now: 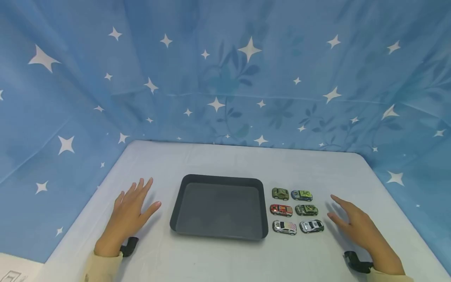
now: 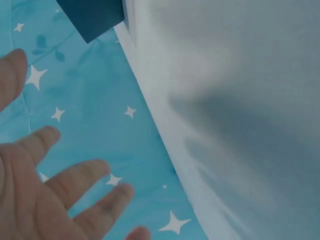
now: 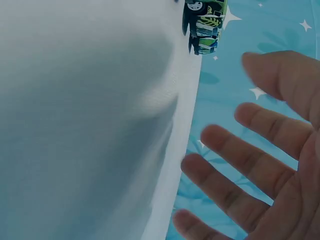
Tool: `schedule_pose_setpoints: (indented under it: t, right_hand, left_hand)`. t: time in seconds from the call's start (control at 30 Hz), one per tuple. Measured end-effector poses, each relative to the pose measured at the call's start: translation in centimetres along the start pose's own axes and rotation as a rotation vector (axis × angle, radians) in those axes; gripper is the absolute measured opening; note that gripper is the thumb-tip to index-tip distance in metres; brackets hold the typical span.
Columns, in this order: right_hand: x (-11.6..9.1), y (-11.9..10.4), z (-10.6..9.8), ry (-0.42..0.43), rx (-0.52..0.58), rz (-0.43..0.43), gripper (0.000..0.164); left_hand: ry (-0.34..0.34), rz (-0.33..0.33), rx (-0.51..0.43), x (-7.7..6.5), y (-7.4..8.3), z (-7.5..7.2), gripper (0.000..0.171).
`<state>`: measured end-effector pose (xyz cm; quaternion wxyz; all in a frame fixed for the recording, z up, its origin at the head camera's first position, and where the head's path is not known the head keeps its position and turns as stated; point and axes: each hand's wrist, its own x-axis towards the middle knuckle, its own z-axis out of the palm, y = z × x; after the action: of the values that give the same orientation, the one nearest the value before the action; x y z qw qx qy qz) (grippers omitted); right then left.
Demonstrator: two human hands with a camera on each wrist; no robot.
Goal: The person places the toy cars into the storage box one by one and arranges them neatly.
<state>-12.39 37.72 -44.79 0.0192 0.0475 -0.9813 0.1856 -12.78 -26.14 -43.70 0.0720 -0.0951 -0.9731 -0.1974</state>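
My left hand hovers over the table left of a dark grey tray, its fingers spread and holding nothing. On the far side, my right hand is held out with straight, relaxed fingers, also holding nothing. Between that hand and the tray, toy cars stand in two columns: an olive green car, a red car and a white car with a pink pattern nearer the tray; a blue and yellow-green car, a green camouflage car and a silver car nearer my right hand.
The tray and cars are on a table with a white cloth. A blue curtain with white stars hangs behind and along the sides. At the lower left corner lies a white surface with a printed mark.
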Motion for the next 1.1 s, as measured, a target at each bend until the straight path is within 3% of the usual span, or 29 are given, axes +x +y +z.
schedule_pose_setpoints:
  t: [0.33,0.53,0.73,0.97,1.1]
  right_hand:
    - [0.5,0.2,-0.6,0.017,0.093,-0.043,0.058]
    - [1.2,0.4,-0.9,0.019,0.165,-0.092,0.054]
    - [1.9,0.8,-0.9,0.067,0.247,-0.185,0.047]
    - [2.6,1.0,-0.5,0.015,0.331,-0.215,0.044]
    - [3.2,0.8,-0.3,0.025,0.351,-0.239,0.042]
  left_hand:
    - [-0.114,0.133,-0.271,2.3,-0.2,0.0,0.073]
    - [-0.219,0.116,-0.373,3.5,-0.2,0.0,0.078]
    - [-0.278,0.133,-0.460,4.3,-0.1,0.3,0.081]
    - [-0.356,0.186,-0.611,4.8,0.3,0.5,0.082]
    - [-0.388,0.184,-0.651,5.1,0.1,1.0,0.082]
